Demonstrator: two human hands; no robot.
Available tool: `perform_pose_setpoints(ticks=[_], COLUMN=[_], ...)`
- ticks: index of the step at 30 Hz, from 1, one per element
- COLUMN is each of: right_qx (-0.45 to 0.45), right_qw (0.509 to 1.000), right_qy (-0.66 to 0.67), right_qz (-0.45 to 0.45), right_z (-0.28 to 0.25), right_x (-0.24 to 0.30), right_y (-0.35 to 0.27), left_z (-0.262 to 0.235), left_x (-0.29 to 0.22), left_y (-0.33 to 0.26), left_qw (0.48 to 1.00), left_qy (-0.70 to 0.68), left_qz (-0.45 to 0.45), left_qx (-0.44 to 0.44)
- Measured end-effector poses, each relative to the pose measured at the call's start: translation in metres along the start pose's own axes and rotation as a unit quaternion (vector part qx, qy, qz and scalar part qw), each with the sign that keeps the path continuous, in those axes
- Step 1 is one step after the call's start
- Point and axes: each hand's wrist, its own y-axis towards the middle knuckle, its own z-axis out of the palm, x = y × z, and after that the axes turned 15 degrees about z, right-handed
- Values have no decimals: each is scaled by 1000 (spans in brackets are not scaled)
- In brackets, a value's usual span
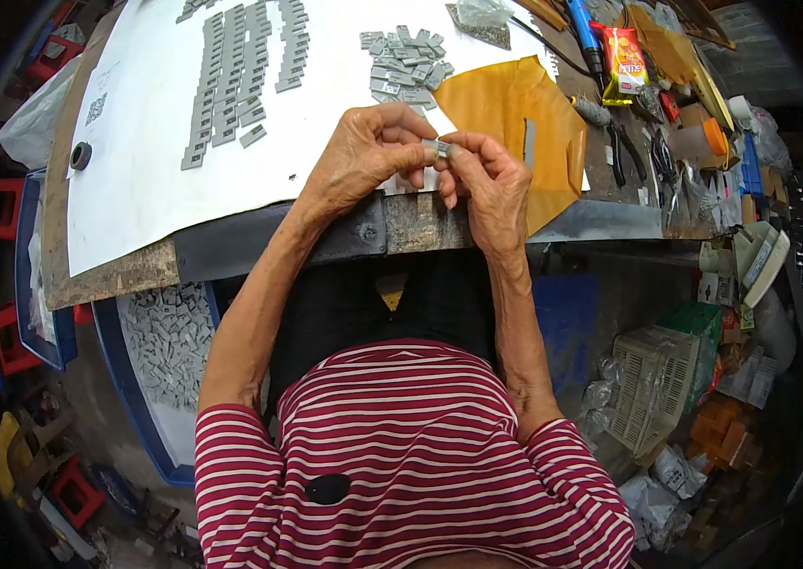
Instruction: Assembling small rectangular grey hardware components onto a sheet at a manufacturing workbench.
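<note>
Over the table's front edge my two hands meet around one small grey rectangular piece (pixel 440 148). My left hand (pixel 378 147) pinches its left end between thumb and fingers. At the other end, the fingertips of my right hand (pixel 489 180) are closed on the same piece. Just beyond them lies a loose pile of similar grey pieces (pixel 406 66) on white paper (pixel 325 123). More grey pieces (pixel 229 76) stand in long rows farther left. Beside my right hand, a yellow-brown sheet (pixel 487 100) carries a narrow grey strip (pixel 529 142).
A black ring (pixel 82 156) sits at the paper's left edge. Pliers (pixel 625 156), a red-and-yellow packet (pixel 622 62) and an orange-capped container (pixel 700 140) crowd the right. Below the table at left, a blue tray (pixel 140 398) holds many grey pieces; a slatted crate (pixel 648 389) stands right.
</note>
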Motion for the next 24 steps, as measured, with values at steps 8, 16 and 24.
perform_pose_setpoints(ticks=[8,16,24], right_qx=[-1,-17,-27], right_qw=[998,998,997], right_qy=[-59,-61,-64], right_qz=[-8,-11,-21], right_z=[-2,0,0], right_x=[0,0,-1], right_y=[2,2,2], left_z=[1,0,0], left_x=[3,2,1], left_y=[0,1,0], left_qw=[1000,1000,1000], left_qy=[6,6,-7], left_qz=[12,4,-12], left_qx=[21,28,24])
